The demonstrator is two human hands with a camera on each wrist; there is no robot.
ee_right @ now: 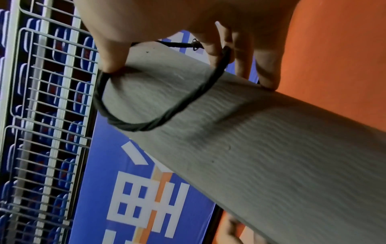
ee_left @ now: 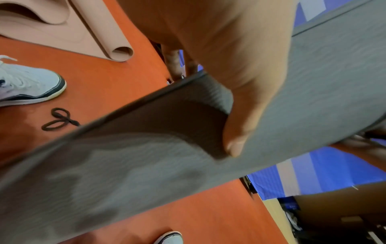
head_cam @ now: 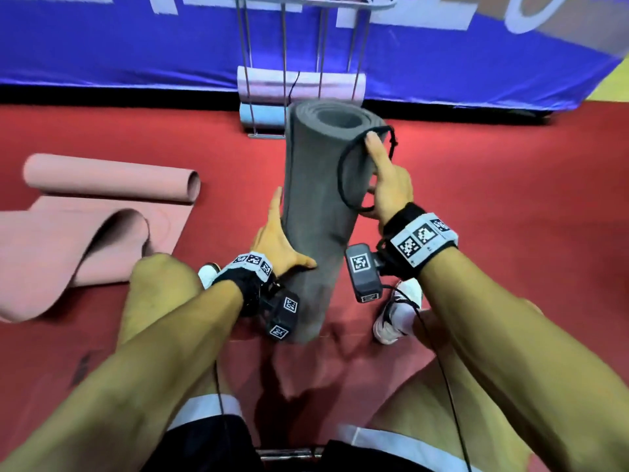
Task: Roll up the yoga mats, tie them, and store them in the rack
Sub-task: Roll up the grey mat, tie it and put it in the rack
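A rolled grey yoga mat (head_cam: 316, 199) stands tilted on the red floor between my knees, its open end facing up. My left hand (head_cam: 275, 240) grips its lower half, thumb across the front and fingers behind; in the left wrist view the thumb (ee_left: 236, 132) presses the grey mat (ee_left: 313, 82). My right hand (head_cam: 388, 185) holds a black elastic loop (head_cam: 343, 168) stretched between thumb and fingers. The loop lies against the mat's upper right side, not round it. The right wrist view shows the same black loop (ee_right: 146, 127) on the grey mat (ee_right: 271, 148).
A metal wire rack (head_cam: 299, 35) stands straight ahead against a blue banner, with a pink rolled mat (head_cam: 272, 85) and a light blue mat (head_cam: 262, 117) at its bottom. A half-unrolled pink mat (head_cam: 85, 226) lies at left. Another black tie (ee_left: 60, 119) lies near my shoe (ee_left: 31, 84).
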